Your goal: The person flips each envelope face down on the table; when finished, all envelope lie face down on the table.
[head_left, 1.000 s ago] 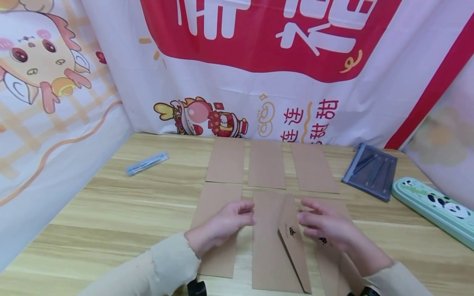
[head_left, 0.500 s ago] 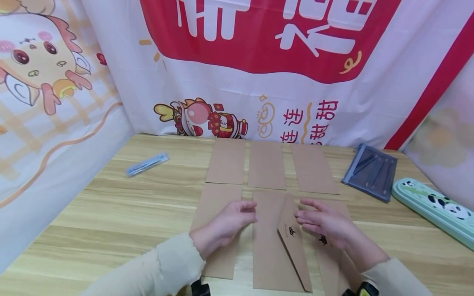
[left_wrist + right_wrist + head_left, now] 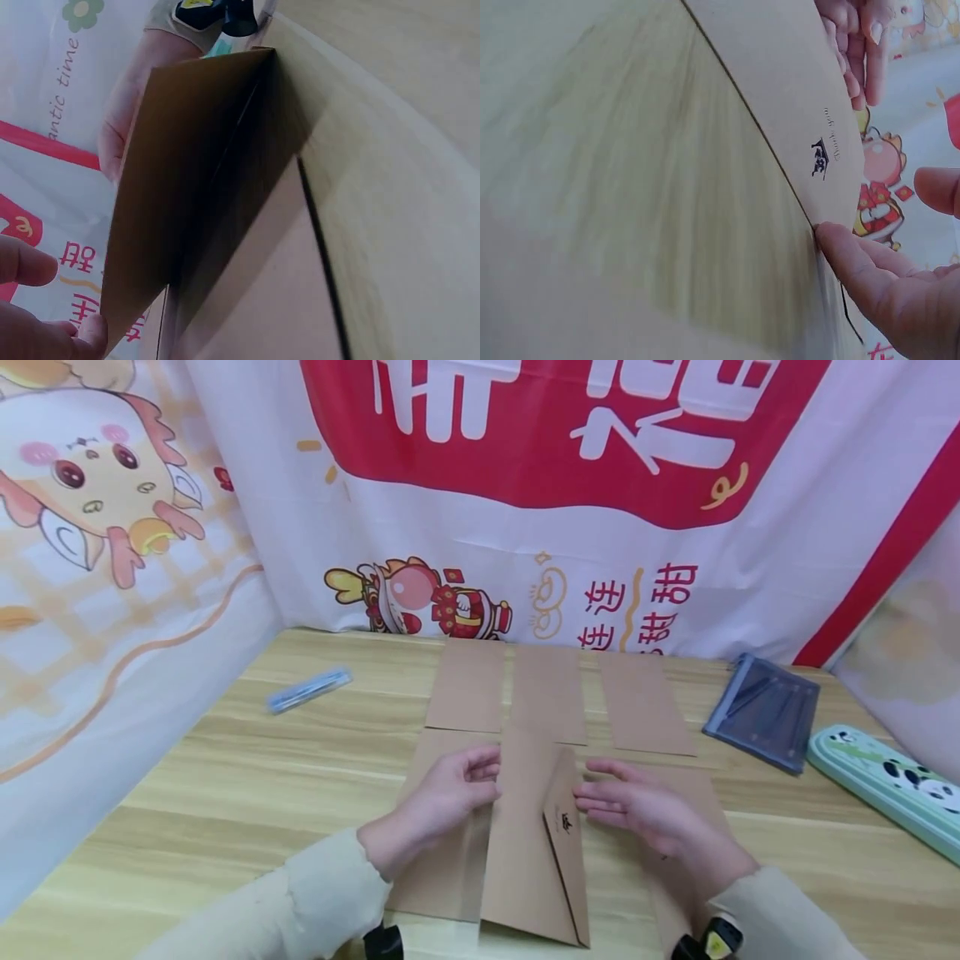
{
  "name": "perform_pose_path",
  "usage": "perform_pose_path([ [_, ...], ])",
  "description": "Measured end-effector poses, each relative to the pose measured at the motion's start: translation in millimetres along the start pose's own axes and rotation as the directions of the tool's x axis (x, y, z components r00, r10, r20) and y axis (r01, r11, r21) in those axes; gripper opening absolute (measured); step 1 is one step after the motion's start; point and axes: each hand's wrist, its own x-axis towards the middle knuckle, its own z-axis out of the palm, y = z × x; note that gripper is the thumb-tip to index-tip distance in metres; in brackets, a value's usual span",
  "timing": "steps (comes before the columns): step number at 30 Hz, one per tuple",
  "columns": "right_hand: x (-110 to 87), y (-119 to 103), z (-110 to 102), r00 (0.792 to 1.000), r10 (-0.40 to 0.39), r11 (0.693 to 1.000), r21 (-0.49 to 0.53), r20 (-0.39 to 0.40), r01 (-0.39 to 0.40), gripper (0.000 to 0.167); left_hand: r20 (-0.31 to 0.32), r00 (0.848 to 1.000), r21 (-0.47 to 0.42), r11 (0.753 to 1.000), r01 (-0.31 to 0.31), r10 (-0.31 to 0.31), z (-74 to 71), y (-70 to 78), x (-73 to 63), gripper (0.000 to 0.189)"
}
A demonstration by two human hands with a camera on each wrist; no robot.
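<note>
A brown paper envelope (image 3: 517, 860) with a pointed flap (image 3: 573, 860) and a small black crown print stands between my hands, tilted and raised above the table at its near end. My left hand (image 3: 442, 802) touches its left edge with the fingertips; in the left wrist view the thumb (image 3: 30, 262) stays apart from the paper. On the other side, the straight fingers of my right hand (image 3: 652, 818) meet the right edge, and the right wrist view has that thumb (image 3: 939, 191) off the paper too. Flat envelopes lie under the left hand (image 3: 431, 889) and right hand (image 3: 686, 785).
Behind, a row of brown envelopes (image 3: 547, 693) lies flat near the printed cloth backdrop (image 3: 420, 510). A blue pen case (image 3: 309, 690) sits at the left. To the right are a dark mesh zip pouch (image 3: 765, 710) and a mint panda pencil case (image 3: 885, 785).
The envelope between my hands has shifted left and come up off the table, overlapping the left envelope. Both hands have moved left with it, and the view has turned slightly.
</note>
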Motion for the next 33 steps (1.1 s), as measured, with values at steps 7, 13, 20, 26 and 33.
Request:
perform_pose_path([
  [7, 10.8, -0.1, 16.2, 1.0, -0.024, 1.0, 0.017, 0.006, 0.024, 0.067, -0.086, 0.996, 0.063, 0.998, -0.003, 0.009, -11.9, -1.2, -5.0, 0.053],
  [13, 15.8, -0.2, 29.9, 0.998, -0.055, 0.999, 0.005, 0.043, 0.054, 0.066, -0.136, 0.988, 0.128, 0.99, -0.059, 0.077, -19.4, 0.3, -7.8, 0.052],
  [20, 19.7, -0.5, 41.6, 0.998, -0.05, 0.999, 0.014, 0.041, 0.049, 0.064, -0.12, 0.981, 0.131, 0.982, -0.136, 0.152, -19.6, 8.1, -7.7, 0.053],
  [26, 19.9, -1.5, 45.4, 0.998, -0.046, 0.998, 0.033, 0.043, 0.044, 0.062, -0.103, 0.978, 0.111, 0.98, -0.167, 0.179, -11.2, 15.8, -5.1, 0.052],
  [33, 20.8, -0.4, 45.8, 0.996, -0.052, 0.998, 0.051, 0.075, 0.048, 0.064, -0.044, 0.977, 0.091, 0.974, -0.207, 0.211, 4.1, 22.0, -0.3, 0.051],
])
